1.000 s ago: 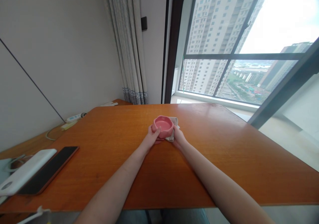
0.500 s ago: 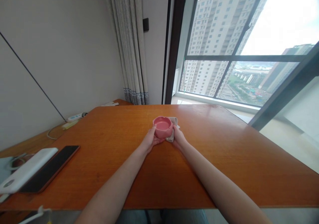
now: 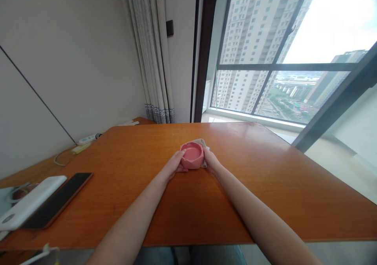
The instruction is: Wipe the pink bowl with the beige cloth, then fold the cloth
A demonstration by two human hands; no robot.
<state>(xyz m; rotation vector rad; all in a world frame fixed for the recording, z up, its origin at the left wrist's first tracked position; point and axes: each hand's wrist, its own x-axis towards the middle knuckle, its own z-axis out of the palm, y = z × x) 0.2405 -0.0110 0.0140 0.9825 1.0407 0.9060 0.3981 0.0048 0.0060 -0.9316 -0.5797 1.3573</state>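
Observation:
A pink ashtray (image 3: pixel 192 162) with a notched rim is held over the middle of the wooden table, its hollow tilted partly toward me. My left hand (image 3: pixel 176 163) grips its left side, the thumb at the rim and the fingers underneath. On the other side my right hand (image 3: pixel 210 159) is closed on a light beige cloth (image 3: pixel 202 142), pressing it to the ashtray's right side. Part of the cloth shows behind the ashtray; the rest is hidden by it and by my fingers.
A black phone-like slab (image 3: pixel 59 200) and a white power bank (image 3: pixel 33 200) lie on the table (image 3: pixel 123 147) at the left. Farther back is a power strip (image 3: pixel 86 139) with a cable. A large window (image 3: pixel 271 66) stands beyond the right side.
The ashtray has come slightly nearer to me and tilted, so more of its outer wall faces me. My left hand has shifted slightly left and lower with it.

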